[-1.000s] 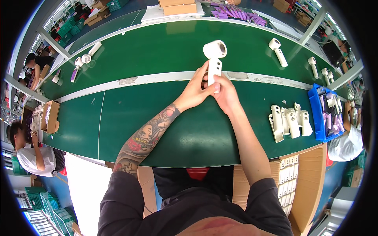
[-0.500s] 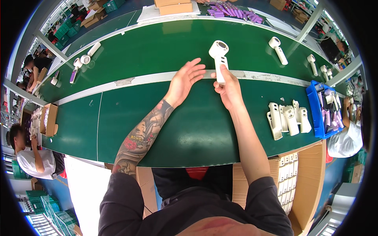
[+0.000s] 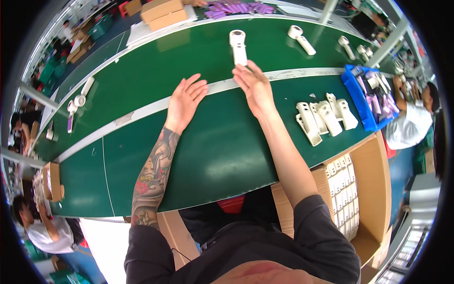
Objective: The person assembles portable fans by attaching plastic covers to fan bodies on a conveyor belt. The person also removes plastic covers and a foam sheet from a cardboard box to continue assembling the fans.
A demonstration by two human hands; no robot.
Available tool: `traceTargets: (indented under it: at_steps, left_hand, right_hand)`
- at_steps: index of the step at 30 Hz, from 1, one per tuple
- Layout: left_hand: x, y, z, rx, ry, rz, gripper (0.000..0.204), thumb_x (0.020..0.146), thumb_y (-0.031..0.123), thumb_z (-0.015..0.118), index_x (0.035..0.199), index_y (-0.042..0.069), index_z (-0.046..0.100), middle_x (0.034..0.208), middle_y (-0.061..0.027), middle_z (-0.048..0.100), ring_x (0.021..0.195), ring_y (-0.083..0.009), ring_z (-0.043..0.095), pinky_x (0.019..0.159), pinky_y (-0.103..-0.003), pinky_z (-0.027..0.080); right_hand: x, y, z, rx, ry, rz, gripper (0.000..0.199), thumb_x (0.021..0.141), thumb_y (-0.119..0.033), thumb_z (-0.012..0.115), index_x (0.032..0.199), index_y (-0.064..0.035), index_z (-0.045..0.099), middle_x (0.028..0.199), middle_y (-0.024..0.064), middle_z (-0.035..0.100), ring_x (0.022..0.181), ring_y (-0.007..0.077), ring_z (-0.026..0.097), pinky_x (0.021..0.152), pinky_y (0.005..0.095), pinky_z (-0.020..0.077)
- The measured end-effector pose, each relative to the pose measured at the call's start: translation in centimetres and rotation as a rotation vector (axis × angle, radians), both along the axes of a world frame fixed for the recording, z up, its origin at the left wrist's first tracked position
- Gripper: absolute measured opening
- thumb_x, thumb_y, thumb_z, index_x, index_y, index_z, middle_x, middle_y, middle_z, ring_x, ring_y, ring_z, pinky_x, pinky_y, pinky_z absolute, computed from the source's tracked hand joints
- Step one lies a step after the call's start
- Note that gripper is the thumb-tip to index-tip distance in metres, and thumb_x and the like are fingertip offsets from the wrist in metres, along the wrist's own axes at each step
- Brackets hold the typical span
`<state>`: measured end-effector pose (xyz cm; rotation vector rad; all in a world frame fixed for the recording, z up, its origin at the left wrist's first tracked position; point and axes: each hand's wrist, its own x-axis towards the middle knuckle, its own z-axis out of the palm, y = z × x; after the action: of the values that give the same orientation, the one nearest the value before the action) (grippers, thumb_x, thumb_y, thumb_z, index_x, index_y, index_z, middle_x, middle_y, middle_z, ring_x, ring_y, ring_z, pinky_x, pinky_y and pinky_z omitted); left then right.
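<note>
A white handheld fan [image 3: 239, 53], with a round head and a straight handle, lies on the green conveyor belt [image 3: 189, 52] beyond the pale rail. Just below its handle end is my right hand [image 3: 255, 89], palm up with fingers stretched out. I cannot tell whether its fingertips still touch the handle. My left hand [image 3: 185, 104] is held over the near side of the rail, its fingers spread and nothing in it. To the right, several white plastic handle shells [image 3: 326, 116] lie in a cluster on the green table [image 3: 213, 156].
A blue bin [image 3: 355, 92] of purple and white parts stands at the right. Below it, a cardboard box [image 3: 371, 175] holds rows of white shells. More fans [image 3: 302, 40] lie along the belt. A small carton [image 3: 54, 180] stands far left. Co-workers sit at both sides.
My right hand has let go of the fan, which now lies farther away on the belt. My left hand has drawn slightly back. The view has turned and shifted.
</note>
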<state>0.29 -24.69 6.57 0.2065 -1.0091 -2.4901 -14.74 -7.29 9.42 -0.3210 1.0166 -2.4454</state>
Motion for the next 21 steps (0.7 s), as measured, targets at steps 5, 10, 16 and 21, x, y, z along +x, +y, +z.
traceTargets:
  at_steps: [5, 10, 16, 21]
  left_hand:
    - [-0.4, 0.5, -0.4, -0.15, -0.02, -0.013, 0.04, 0.102, 0.014, 0.053, 0.137, -0.005, 0.049, 0.123, -0.0195, 0.062, 0.116, -0.0272, 0.06, 0.109, -0.037, 0.044]
    - [-0.1, 0.9, -0.6, -0.229, -0.053, 0.053, 0.04, 0.097, 0.0, 0.057, 0.137, -0.003, 0.05, 0.123, -0.0182, 0.062, 0.117, -0.0254, 0.06, 0.108, -0.034, 0.045]
    - [-0.4, 0.7, -0.1, -0.194, -0.057, 0.056, 0.043, 0.094, -0.004, 0.061, 0.135, -0.002, 0.051, 0.121, -0.0167, 0.063, 0.115, -0.0245, 0.061, 0.106, -0.032, 0.046]
    - [0.3, 0.9, -0.3, -0.215, -0.08, 0.067, 0.041, 0.094, -0.003, 0.063, 0.134, -0.002, 0.053, 0.119, -0.0158, 0.063, 0.114, -0.0243, 0.062, 0.106, -0.031, 0.046]
  right_hand:
    - [-3.3, 5.1, 1.4, 0.323, 0.462, 0.053, 0.037, 0.091, 0.006, 0.057, 0.127, -0.0024, 0.061, 0.115, 0.0106, 0.067, 0.096, 0.0169, 0.063, 0.09, 0.0279, 0.0512]
    - [-11.1, 14.0, 4.8, 1.018, 0.964, -0.255, 0.03, 0.093, 0.001, 0.058, 0.119, -0.0092, 0.068, 0.099, 0.0027, 0.072, 0.083, 0.0134, 0.066, 0.074, 0.0267, 0.0529]
    - [-17.8, 27.2, 5.1, 1.78, 1.327, -0.141, 0.045, 0.09, -0.021, 0.064, 0.134, -0.0114, 0.06, 0.125, 0.014, 0.065, 0.103, 0.0347, 0.065, 0.09, 0.042, 0.0523]
    - [-16.2, 29.1, 4.0, 1.952, 1.143, -0.018, 0.06, 0.086, -0.025, 0.069, 0.142, -0.0117, 0.052, 0.131, 0.015, 0.063, 0.113, 0.037, 0.063, 0.097, 0.0429, 0.051]
